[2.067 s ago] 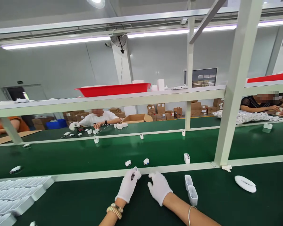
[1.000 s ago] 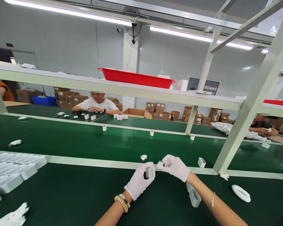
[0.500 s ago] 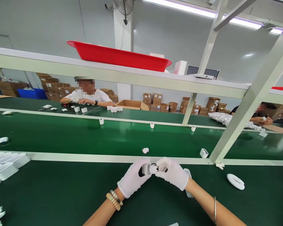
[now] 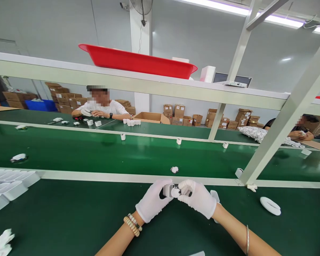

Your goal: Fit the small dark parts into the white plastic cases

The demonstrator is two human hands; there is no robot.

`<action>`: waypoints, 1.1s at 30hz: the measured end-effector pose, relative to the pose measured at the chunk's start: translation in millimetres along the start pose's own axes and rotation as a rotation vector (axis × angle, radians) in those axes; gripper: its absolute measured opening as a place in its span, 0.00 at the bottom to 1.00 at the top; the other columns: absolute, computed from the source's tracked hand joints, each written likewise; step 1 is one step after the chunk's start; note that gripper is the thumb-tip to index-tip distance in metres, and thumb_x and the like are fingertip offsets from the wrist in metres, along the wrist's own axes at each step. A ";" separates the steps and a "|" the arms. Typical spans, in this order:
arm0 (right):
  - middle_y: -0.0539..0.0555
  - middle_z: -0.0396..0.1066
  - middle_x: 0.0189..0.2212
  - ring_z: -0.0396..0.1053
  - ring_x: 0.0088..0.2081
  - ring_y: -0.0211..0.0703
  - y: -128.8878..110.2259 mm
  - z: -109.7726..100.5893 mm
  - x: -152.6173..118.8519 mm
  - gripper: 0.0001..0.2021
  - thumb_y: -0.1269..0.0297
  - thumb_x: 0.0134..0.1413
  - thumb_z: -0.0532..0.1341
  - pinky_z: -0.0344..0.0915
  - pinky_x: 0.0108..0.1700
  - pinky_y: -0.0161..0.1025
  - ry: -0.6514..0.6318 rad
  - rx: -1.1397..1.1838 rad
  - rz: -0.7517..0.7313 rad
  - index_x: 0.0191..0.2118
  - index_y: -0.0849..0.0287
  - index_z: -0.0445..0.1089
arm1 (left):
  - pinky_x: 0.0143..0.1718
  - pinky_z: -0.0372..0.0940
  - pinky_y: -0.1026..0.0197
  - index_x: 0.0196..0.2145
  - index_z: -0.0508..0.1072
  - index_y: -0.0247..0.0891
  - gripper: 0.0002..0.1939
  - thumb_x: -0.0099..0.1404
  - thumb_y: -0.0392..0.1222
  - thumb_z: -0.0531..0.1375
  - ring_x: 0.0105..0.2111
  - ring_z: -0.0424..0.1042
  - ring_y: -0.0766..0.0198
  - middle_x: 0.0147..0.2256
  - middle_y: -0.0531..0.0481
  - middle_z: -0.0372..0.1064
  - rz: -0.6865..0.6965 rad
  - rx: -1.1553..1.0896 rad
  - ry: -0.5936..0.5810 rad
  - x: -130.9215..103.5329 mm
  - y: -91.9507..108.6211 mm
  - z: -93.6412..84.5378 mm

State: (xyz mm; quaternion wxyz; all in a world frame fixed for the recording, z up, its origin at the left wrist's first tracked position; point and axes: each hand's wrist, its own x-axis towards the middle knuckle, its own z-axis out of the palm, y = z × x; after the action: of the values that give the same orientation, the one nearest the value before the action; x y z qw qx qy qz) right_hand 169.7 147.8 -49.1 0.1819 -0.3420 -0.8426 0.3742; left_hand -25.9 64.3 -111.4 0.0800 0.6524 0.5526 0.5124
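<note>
My left hand (image 4: 153, 201), in a white glove, grips a small white plastic casing (image 4: 167, 191) above the dark green bench. My right hand (image 4: 198, 199), also gloved, pinches a small electronic part (image 4: 176, 192) with a round white face and dark bits along its edge. That part sits right against the casing's right side; how far it is inside cannot be made out. Partly behind my right wrist lies a pale plastic piece (image 4: 214, 196). Beyond my hands, a small board with a white top (image 4: 174, 170) rests on the green conveyor belt (image 4: 149, 156).
White compartment trays (image 4: 13, 192) stand at left, a crumpled white glove (image 4: 1, 243) nearer. A white oval ring (image 4: 270, 206) lies right of my hands. A slanted post (image 4: 280, 106) and a shelf with a red tray (image 4: 138, 64) frame the view. Two co-workers sit opposite.
Pieces on the belt have travelled right, and the casing near the post is now partly behind it. My hands keep nearly the same hold; the view has shifted slightly.
</note>
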 end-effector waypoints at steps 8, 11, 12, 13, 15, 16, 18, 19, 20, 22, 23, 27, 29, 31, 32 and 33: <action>0.47 0.77 0.33 0.73 0.36 0.43 -16.7 -5.5 -10.1 0.09 0.61 0.52 0.63 0.65 0.42 0.41 0.003 -0.118 0.022 0.40 0.48 0.75 | 0.49 0.71 0.50 0.49 0.71 0.43 0.18 0.61 0.38 0.65 0.45 0.75 0.56 0.46 0.47 0.75 0.022 0.025 -0.006 0.6 -2.1 -0.2; 0.48 0.77 0.32 0.72 0.35 0.42 -21.6 -6.2 -10.8 0.08 0.61 0.52 0.63 0.66 0.41 0.40 0.004 -0.124 0.017 0.40 0.50 0.75 | 0.49 0.71 0.50 0.50 0.70 0.43 0.19 0.61 0.38 0.65 0.44 0.75 0.55 0.45 0.47 0.75 0.026 0.032 0.001 0.5 -3.2 0.3; 0.48 0.77 0.32 0.73 0.35 0.42 -22.0 -6.1 -10.4 0.08 0.61 0.52 0.63 0.66 0.41 0.40 0.002 -0.116 0.014 0.39 0.51 0.75 | 0.49 0.71 0.50 0.50 0.70 0.43 0.19 0.60 0.37 0.65 0.44 0.75 0.55 0.45 0.47 0.75 0.030 0.034 0.002 0.3 -3.6 0.5; 0.48 0.77 0.32 0.73 0.35 0.42 -21.7 -5.8 -9.8 0.08 0.62 0.52 0.63 0.66 0.42 0.40 0.000 -0.104 0.010 0.39 0.51 0.75 | 0.49 0.71 0.50 0.50 0.70 0.43 0.19 0.60 0.37 0.65 0.44 0.75 0.55 0.44 0.47 0.75 0.035 0.035 0.004 0.1 -3.8 0.7; 0.49 0.77 0.33 0.73 0.35 0.42 -19.2 -4.9 -8.5 0.08 0.62 0.52 0.63 0.67 0.42 0.40 -0.006 -0.076 0.005 0.39 0.51 0.75 | 0.49 0.71 0.50 0.50 0.70 0.43 0.19 0.61 0.37 0.65 0.44 0.75 0.55 0.44 0.47 0.75 0.049 0.035 0.004 -0.5 -4.0 0.9; 0.49 0.77 0.33 0.73 0.36 0.42 -17.3 -4.2 -7.8 0.08 0.62 0.52 0.63 0.67 0.42 0.40 -0.005 -0.066 0.004 0.39 0.51 0.75 | 0.48 0.71 0.50 0.50 0.70 0.44 0.19 0.61 0.37 0.64 0.44 0.75 0.55 0.44 0.47 0.75 0.055 0.036 0.004 -0.8 -4.1 1.0; 0.49 0.77 0.33 0.73 0.36 0.42 -13.0 -2.6 -6.5 0.08 0.62 0.52 0.64 0.67 0.42 0.41 0.001 -0.055 0.005 0.40 0.51 0.75 | 0.48 0.71 0.50 0.50 0.70 0.44 0.19 0.61 0.37 0.64 0.44 0.75 0.55 0.44 0.47 0.75 0.058 0.041 0.006 -1.2 -4.1 0.9; 0.49 0.77 0.33 0.73 0.36 0.42 -11.0 -1.7 -5.9 0.09 0.62 0.52 0.64 0.67 0.43 0.41 0.004 -0.051 0.003 0.40 0.51 0.75 | 0.48 0.71 0.50 0.50 0.70 0.44 0.19 0.61 0.37 0.64 0.44 0.75 0.55 0.44 0.47 0.75 0.057 0.044 0.006 -1.4 -4.2 0.9; 0.49 0.77 0.33 0.73 0.36 0.42 -9.4 -0.9 -5.4 0.10 0.62 0.51 0.64 0.68 0.43 0.41 0.007 -0.046 -0.004 0.41 0.52 0.75 | 0.48 0.71 0.50 0.50 0.70 0.44 0.18 0.61 0.37 0.64 0.44 0.75 0.55 0.44 0.47 0.75 0.058 0.045 0.005 -1.6 -4.4 0.9; 0.50 0.77 0.33 0.73 0.36 0.43 -8.1 0.5 -5.0 0.11 0.64 0.50 0.64 0.68 0.43 0.41 0.012 -0.032 -0.018 0.42 0.53 0.75 | 0.48 0.71 0.50 0.50 0.70 0.44 0.19 0.61 0.37 0.64 0.44 0.75 0.55 0.45 0.47 0.75 0.068 0.043 0.005 -1.8 -5.1 1.1; 0.50 0.77 0.33 0.73 0.36 0.43 -8.8 0.9 -5.1 0.11 0.64 0.50 0.64 0.68 0.43 0.42 0.014 -0.026 -0.024 0.42 0.53 0.74 | 0.48 0.71 0.50 0.50 0.70 0.44 0.19 0.61 0.37 0.65 0.45 0.75 0.55 0.45 0.47 0.75 0.077 0.040 0.004 -1.9 -5.4 1.4; 0.51 0.77 0.34 0.74 0.38 0.45 -18.0 1.0 -7.3 0.11 0.65 0.51 0.63 0.67 0.47 0.45 0.006 -0.049 0.028 0.42 0.54 0.74 | 0.49 0.70 0.50 0.51 0.70 0.44 0.19 0.62 0.37 0.64 0.45 0.74 0.56 0.45 0.47 0.75 0.090 0.038 -0.012 -1.9 -5.9 2.3; 0.51 0.78 0.35 0.74 0.39 0.45 -22.9 1.2 -7.9 0.11 0.65 0.51 0.63 0.66 0.49 0.46 0.006 -0.046 0.059 0.42 0.54 0.75 | 0.49 0.70 0.50 0.50 0.71 0.44 0.18 0.62 0.37 0.64 0.45 0.74 0.56 0.45 0.47 0.75 0.085 0.042 -0.020 -1.9 -4.9 1.9; 0.52 0.78 0.35 0.74 0.39 0.46 -25.7 1.9 -7.8 0.10 0.66 0.51 0.62 0.67 0.48 0.46 0.010 -0.004 0.041 0.41 0.55 0.75 | 0.48 0.70 0.50 0.50 0.71 0.43 0.17 0.62 0.37 0.64 0.44 0.74 0.56 0.44 0.47 0.75 0.075 0.044 -0.013 -1.9 -3.2 0.8; 0.52 0.78 0.35 0.74 0.38 0.47 -26.4 2.1 -7.9 0.09 0.67 0.51 0.62 0.68 0.47 0.46 0.015 0.014 0.015 0.39 0.56 0.76 | 0.48 0.70 0.51 0.49 0.71 0.43 0.17 0.62 0.38 0.64 0.44 0.74 0.56 0.44 0.47 0.75 0.067 0.045 -0.008 -1.8 -2.3 0.0; 0.53 0.78 0.34 0.74 0.38 0.47 -26.8 2.1 -8.1 0.07 0.67 0.52 0.62 0.68 0.46 0.46 0.022 0.018 -0.012 0.37 0.56 0.76 | 0.47 0.71 0.51 0.48 0.71 0.43 0.16 0.62 0.38 0.64 0.43 0.74 0.56 0.44 0.47 0.75 0.060 0.045 -0.006 -1.8 -1.3 -0.7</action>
State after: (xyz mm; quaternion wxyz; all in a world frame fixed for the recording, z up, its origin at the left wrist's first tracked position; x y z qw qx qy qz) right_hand 162.4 127.9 -30.6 0.1965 -0.3393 -0.8393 0.3766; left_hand -27.0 63.1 -113.0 0.0517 0.6717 0.5440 0.5002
